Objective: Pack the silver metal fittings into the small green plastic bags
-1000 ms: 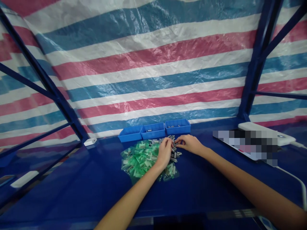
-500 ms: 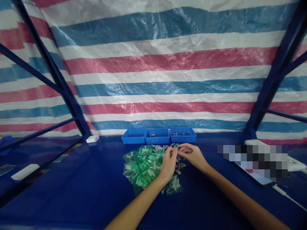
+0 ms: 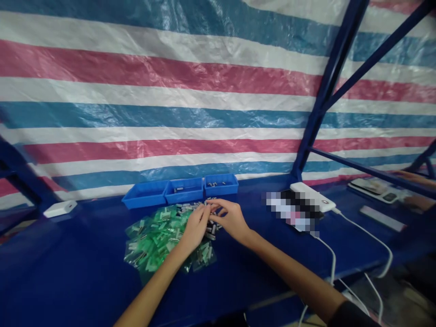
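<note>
My left hand (image 3: pixel 197 225) is closed in a pinch above the right side of a pile of small clear-and-green plastic bags (image 3: pixel 160 236). Its fingertips meet those of my right hand (image 3: pixel 230 219), which is also curled into a pinch. Whatever sits between the fingers is too small to make out. Loose small metal pieces (image 3: pixel 211 230) lie beneath and around both hands, partly covered by them. Slim pale and metallic pieces show inside the bags.
Three joined blue bins (image 3: pixel 184 190) stand behind the pile; two hold small metal parts. A white adapter (image 3: pixel 60 208) lies at left. At right are a blurred-out phone (image 3: pixel 294 211), a white power bank (image 3: pixel 313 197) and cables. Another person's hand (image 3: pixel 420 202) shows far right.
The view has swung to the right, so bins and pile sit further left in it. My fingertips have come together; the right hand's fingers are more curled.
</note>
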Action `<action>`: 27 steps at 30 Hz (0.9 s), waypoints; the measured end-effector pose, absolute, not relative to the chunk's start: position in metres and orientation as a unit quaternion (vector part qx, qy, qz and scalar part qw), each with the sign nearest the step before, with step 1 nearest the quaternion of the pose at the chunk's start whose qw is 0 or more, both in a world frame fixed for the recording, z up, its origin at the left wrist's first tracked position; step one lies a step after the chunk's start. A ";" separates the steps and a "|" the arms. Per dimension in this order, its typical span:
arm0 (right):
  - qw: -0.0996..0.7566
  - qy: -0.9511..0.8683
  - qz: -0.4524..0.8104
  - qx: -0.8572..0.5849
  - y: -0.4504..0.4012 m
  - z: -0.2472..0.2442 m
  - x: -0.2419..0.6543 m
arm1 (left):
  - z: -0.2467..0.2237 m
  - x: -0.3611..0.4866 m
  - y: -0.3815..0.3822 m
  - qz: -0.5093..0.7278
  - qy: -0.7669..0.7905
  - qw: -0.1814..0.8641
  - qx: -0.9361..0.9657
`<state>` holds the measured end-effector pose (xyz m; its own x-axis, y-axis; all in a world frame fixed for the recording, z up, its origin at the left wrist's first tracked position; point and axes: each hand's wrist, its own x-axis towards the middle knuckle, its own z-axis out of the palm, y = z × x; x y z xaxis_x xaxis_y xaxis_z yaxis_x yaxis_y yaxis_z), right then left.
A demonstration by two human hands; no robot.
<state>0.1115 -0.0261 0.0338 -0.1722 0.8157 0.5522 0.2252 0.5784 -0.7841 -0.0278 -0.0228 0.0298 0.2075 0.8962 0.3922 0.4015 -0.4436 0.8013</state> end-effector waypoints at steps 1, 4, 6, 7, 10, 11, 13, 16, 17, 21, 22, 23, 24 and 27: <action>0.520 -0.720 0.285 -0.361 -0.028 0.036 0.114 | 0.030 -0.029 -0.022 0.433 0.451 0.268 0.733; 0.480 -0.749 0.301 -0.344 -0.038 0.042 0.127 | 0.032 -0.030 -0.020 0.425 0.458 0.250 0.739; 0.445 -0.775 0.295 -0.339 -0.047 0.040 0.140 | 0.033 -0.029 -0.024 0.428 0.465 0.237 0.738; 0.424 -0.788 0.286 -0.342 -0.052 0.038 0.147 | 0.034 -0.028 -0.028 0.428 0.469 0.227 0.739; 0.362 -0.813 0.236 -0.391 -0.070 0.025 0.170 | 0.035 -0.027 -0.050 0.420 0.477 0.192 0.748; 0.345 -0.814 0.223 -0.411 -0.076 0.020 0.178 | 0.034 -0.028 -0.061 0.419 0.479 0.181 0.750; 0.340 -0.799 0.203 -0.453 -0.085 0.009 0.192 | 0.031 -0.030 -0.084 0.416 0.486 0.157 0.753; 0.371 -0.772 0.211 -0.471 -0.092 -0.004 0.208 | 0.022 -0.035 -0.113 0.398 0.497 0.117 0.763; 0.383 -0.765 0.217 -0.470 -0.092 -0.007 0.211 | 0.019 -0.038 -0.119 0.394 0.501 0.106 0.763; 0.390 -0.762 0.199 -0.478 -0.093 -0.012 0.212 | 0.011 -0.046 -0.126 0.465 0.537 0.090 0.699; 0.381 -0.770 0.183 -0.478 -0.094 -0.012 0.211 | 0.010 -0.048 -0.125 0.494 0.545 0.094 0.670; 0.372 -0.779 0.166 -0.478 -0.095 -0.012 0.209 | 0.010 -0.050 -0.124 0.521 0.551 0.100 0.644; 0.364 -0.786 0.150 -0.477 -0.097 -0.012 0.208 | 0.010 -0.051 -0.123 0.540 0.554 0.109 0.624; 0.353 -0.794 0.115 -0.482 -0.101 -0.011 0.205 | 0.011 -0.053 -0.125 0.565 0.544 0.143 0.604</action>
<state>0.2048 -0.1014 -0.0113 -0.2870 0.8458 0.4496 0.6839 0.5096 -0.5221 -0.0528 -0.1247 0.0111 -0.2304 0.8185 0.5263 0.4946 -0.3673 0.7877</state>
